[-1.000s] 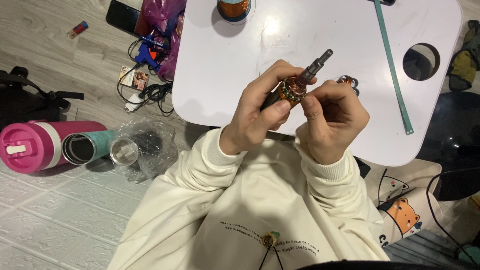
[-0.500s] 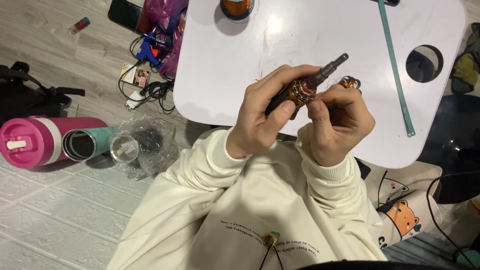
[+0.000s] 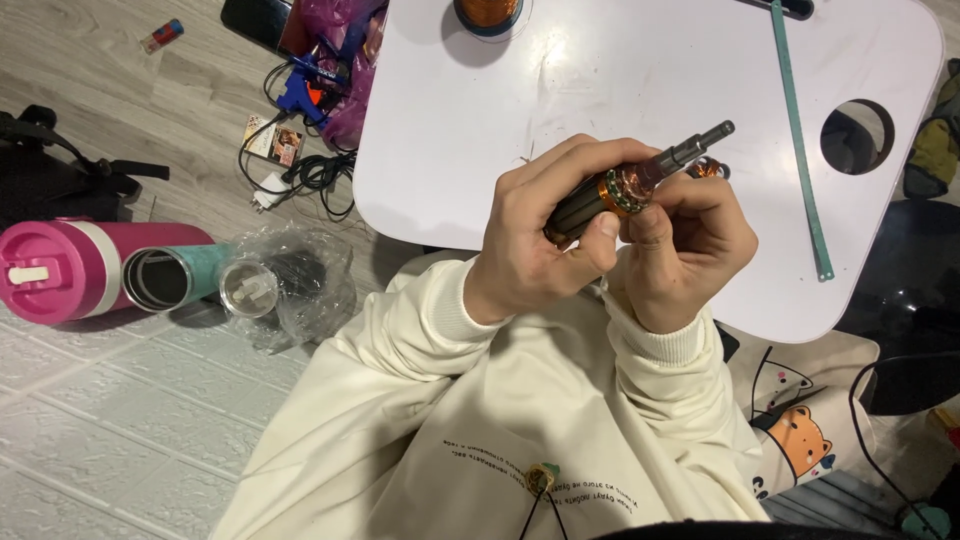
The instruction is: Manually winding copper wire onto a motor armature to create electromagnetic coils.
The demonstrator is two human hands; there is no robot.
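In the head view, a small motor part (image 3: 628,186) with copper wire and a grey metal rod is held up over the near edge of the white tabletop (image 3: 620,70), and the left hand (image 3: 540,235) is wrapped around its dark body. The fingers (image 3: 655,235) of the right hand (image 3: 680,245) are pinched on the copper end. A pink bottle (image 3: 70,270) and a teal cup (image 3: 170,278) are seen lying on the floor, well apart from the hands.
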